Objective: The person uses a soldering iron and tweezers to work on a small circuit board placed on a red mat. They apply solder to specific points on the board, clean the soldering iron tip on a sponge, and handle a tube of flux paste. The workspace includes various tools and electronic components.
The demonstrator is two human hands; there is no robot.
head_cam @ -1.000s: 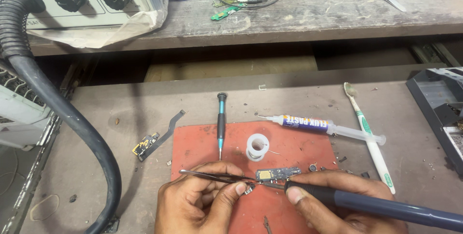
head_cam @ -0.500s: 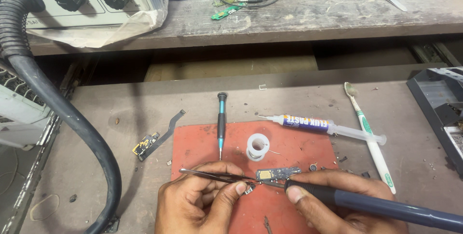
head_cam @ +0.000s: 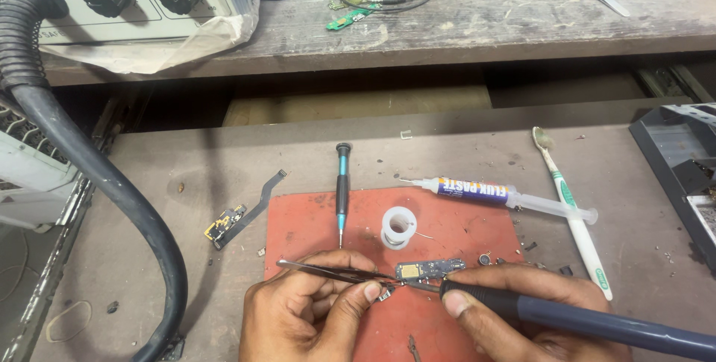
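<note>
A: Our left hand (head_cam: 309,310) pinches thin tweezers (head_cam: 335,272), tips at the small circuit board (head_cam: 430,269).

B: And our right hand (head_cam: 522,310) is closed around the soldering iron (head_cam: 589,317), its tip just beside that board's near edge.

A: The board lies on our red mat (head_cam: 313,220), near the front. Behind it we see a solder spool (head_cam: 399,226), a screwdriver (head_cam: 342,187), and a syringe (head_cam: 507,196).

B: A toothbrush (head_cam: 570,209) lies right of the mat.

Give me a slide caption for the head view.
Left hand pins a small circuit board with tweezers while right hand applies a soldering iron.
</note>
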